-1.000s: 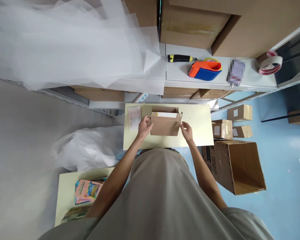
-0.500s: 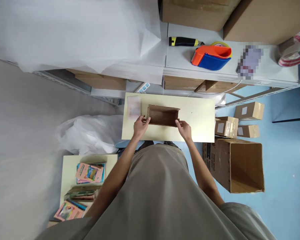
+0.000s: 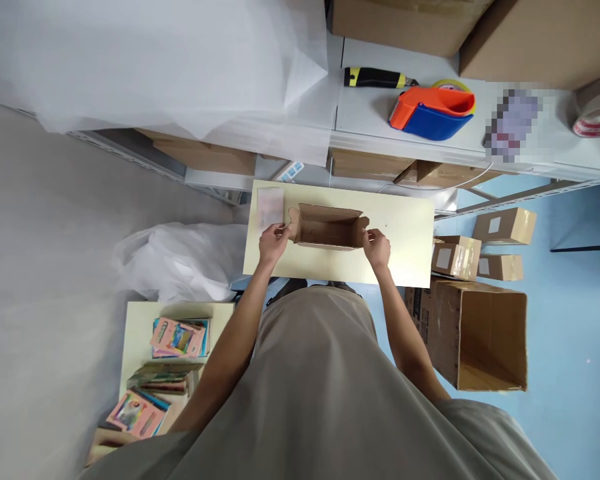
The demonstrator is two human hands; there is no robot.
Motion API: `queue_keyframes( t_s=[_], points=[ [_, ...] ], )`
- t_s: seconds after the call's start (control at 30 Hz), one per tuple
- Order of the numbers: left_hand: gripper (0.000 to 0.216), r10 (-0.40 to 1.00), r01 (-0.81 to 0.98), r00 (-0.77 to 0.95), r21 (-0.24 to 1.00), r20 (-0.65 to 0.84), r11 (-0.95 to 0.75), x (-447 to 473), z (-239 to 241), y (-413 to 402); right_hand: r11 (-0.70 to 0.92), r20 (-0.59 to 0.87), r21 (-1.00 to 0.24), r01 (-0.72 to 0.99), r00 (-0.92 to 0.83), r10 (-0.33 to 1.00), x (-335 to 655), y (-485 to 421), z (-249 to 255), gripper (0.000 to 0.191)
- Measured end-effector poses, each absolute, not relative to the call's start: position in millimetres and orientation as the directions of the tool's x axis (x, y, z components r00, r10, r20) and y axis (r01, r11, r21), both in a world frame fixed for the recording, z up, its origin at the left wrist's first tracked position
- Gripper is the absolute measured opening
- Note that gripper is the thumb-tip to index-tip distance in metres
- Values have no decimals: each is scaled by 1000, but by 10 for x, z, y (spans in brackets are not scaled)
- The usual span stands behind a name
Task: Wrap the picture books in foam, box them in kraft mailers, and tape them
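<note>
A small brown cardboard box (image 3: 327, 227) lies open on a pale yellow table (image 3: 405, 247) in front of me. My left hand (image 3: 273, 241) pinches the box's left end flap. My right hand (image 3: 379, 246) is closed on its right end flap. A thin whitish sheet (image 3: 270, 207) lies flat on the table just left of the box, beside my left hand.
A shelf behind the table carries an orange-and-blue tape dispenser (image 3: 430, 112), a yellow-black knife (image 3: 375, 78) and a tape roll (image 3: 597, 107). White foam sheeting (image 3: 145, 67) covers the left. An open carton (image 3: 480, 333) and small parcels (image 3: 503, 225) sit on the blue floor. Books (image 3: 175, 337) lie lower left.
The box was turned over and laid down with its opening facing up. Both hands moved from its sides out to its end flaps. The camera tilted slightly.
</note>
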State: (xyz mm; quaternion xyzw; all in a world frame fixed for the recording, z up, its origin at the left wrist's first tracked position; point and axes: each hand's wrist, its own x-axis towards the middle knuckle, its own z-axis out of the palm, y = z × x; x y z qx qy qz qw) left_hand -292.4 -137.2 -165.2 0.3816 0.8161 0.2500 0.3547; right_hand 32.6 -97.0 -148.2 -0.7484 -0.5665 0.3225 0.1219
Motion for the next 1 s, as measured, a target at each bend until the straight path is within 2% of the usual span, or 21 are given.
queue_keyframes(
  t_s=[0.27, 0.43, 0.63, 0.7, 0.8, 1.0],
  points=[
    [40, 786, 371, -470, 718, -401, 588, -3132, -1958, -1457, -336, -323, -574, 747, 171, 931, 390, -1001, -1554, 55],
    [41, 825, 325, -430, 789, -368, 521, -3129, -1978, -1484, -307, -272, -615, 727, 170, 947, 331, -1034, -1462, 59],
    [50, 846, 225, -387, 852, -366, 472, -3189, -1984, -1489, -156, -7, -652, 742, 199, 980, 114, -1053, -1159, 57],
    [49, 845, 204, -381, 857, -375, 472, -3271, -2026, -1485, -94, 56, -665, 741, 175, 983, -49, -1051, -1042, 51],
    [45, 835, 188, -392, 855, -387, 484, -3442, -2120, -1486, -11, 77, -708, 706, 93, 993, -408, -1059, -890, 43],
    [33, 799, 224, -427, 807, -423, 546, -3877, -2318, -1527, 58, 2, -815, 577, -97, 995, -1414, -1198, -735, 37]
  ],
)
